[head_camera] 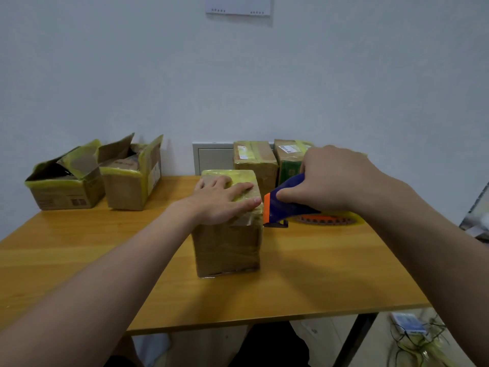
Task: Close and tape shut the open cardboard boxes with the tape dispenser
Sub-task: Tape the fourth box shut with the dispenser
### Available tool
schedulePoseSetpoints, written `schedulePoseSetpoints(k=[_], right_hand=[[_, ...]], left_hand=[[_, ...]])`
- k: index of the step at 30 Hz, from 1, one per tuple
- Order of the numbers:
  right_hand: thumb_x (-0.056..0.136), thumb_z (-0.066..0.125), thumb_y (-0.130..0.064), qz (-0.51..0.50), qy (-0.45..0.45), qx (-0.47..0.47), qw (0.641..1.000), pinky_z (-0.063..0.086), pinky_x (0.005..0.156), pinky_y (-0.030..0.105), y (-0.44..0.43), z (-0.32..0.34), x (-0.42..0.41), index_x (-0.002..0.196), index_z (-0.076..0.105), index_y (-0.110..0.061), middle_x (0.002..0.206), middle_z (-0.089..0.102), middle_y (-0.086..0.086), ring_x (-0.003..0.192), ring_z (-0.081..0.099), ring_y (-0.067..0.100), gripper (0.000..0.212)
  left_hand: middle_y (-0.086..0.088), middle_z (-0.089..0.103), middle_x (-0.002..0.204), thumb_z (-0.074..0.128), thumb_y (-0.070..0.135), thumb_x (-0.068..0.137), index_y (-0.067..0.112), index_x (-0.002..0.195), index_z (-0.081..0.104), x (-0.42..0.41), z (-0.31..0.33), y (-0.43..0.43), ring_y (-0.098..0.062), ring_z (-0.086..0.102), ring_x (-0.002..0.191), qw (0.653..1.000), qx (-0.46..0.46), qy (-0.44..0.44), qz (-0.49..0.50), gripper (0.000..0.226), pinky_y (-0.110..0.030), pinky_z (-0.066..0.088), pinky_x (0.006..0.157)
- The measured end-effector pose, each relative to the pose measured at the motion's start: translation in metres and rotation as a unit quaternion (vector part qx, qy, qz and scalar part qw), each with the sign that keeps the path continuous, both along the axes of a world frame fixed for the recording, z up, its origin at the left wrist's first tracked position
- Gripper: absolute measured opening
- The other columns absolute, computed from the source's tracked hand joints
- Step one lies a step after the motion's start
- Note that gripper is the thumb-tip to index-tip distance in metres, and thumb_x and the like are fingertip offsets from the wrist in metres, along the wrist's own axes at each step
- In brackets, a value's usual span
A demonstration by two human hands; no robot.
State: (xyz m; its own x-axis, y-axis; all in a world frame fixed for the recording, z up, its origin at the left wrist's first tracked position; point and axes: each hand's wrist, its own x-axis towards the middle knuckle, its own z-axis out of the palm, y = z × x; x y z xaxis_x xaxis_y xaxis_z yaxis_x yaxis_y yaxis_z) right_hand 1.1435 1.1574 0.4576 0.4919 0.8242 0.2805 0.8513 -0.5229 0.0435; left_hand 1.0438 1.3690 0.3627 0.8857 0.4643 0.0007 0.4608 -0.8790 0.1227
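Observation:
A closed cardboard box (227, 247) with yellowish tape over its top stands in the middle of the wooden table (317, 274). My left hand (225, 201) lies flat on the box top, fingers straight, pressing it down. My right hand (336, 178) grips a blue and orange tape dispenser (283, 205) at the box's upper right edge; its yellow tape roll (328, 219) shows under my hand. Two open boxes stand at the table's far left, one (66, 186) with its flaps up, the other (132, 178) beside it.
Two taped-shut boxes stand at the back against the wall, a brown one (255, 162) and one with a green side (289, 160). The table's front edge runs just above my knees. Cables and a small white device (407, 323) lie on the floor at the right.

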Motion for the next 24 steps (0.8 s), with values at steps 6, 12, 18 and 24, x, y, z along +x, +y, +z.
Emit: schedulePoseSetpoints(k=[6, 12, 18, 24], right_hand=[[0.081, 0.065, -0.057, -0.011, -0.041, 0.003, 0.999, 0.047, 0.066, 0.034, 0.001, 0.002, -0.02, 0.071, 0.045, -0.024, 0.071, 0.054, -0.004, 0.064, 0.049, 0.014, 0.04], [0.081, 0.066, -0.055, -0.026, -0.025, -0.011, 0.999, 0.048, 0.066, 0.034, 0.003, 0.004, -0.019, 0.075, 0.044, -0.024, 0.075, 0.056, -0.004, 0.068, 0.05, 0.014, 0.039], [0.079, 0.07, -0.064, -0.008, 0.028, -0.043, 0.999, 0.06, 0.075, 0.038, 0.002, 0.014, 0.002, 0.096, 0.061, -0.022, 0.082, 0.067, -0.004, 0.079, 0.064, 0.017, 0.046], [0.082, 0.075, -0.058, 0.018, 0.132, -0.06, 0.989, 0.052, 0.06, 0.025, -0.026, 0.028, 0.015, 0.087, 0.062, -0.023, 0.078, 0.069, -0.008, 0.073, 0.066, 0.009, 0.037]], left_hand=[[-0.007, 0.015, 0.171, 0.004, 0.09, 0.078, 0.053, 0.16, 0.011, 0.001, -0.002, 0.002, -0.03, 0.009, 0.159, 1.0, 0.005, 0.0, -0.001, 0.09, -0.058, 0.002, 0.127], [-0.007, 0.015, 0.171, 0.005, 0.089, 0.079, 0.053, 0.16, 0.01, 0.001, -0.001, 0.002, -0.031, 0.009, 0.159, 1.0, 0.006, 0.003, -0.004, 0.089, -0.058, 0.001, 0.127], [-0.006, 0.013, 0.172, 0.007, 0.09, 0.079, 0.055, 0.16, 0.009, -0.001, 0.0, 0.002, -0.032, 0.007, 0.159, 1.0, 0.001, 0.005, -0.001, 0.088, -0.058, 0.001, 0.127], [-0.006, 0.013, 0.172, 0.007, 0.092, 0.079, 0.056, 0.159, 0.009, -0.002, -0.002, 0.004, -0.032, 0.007, 0.159, 1.0, 0.004, 0.002, 0.001, 0.088, -0.059, 0.002, 0.127]])
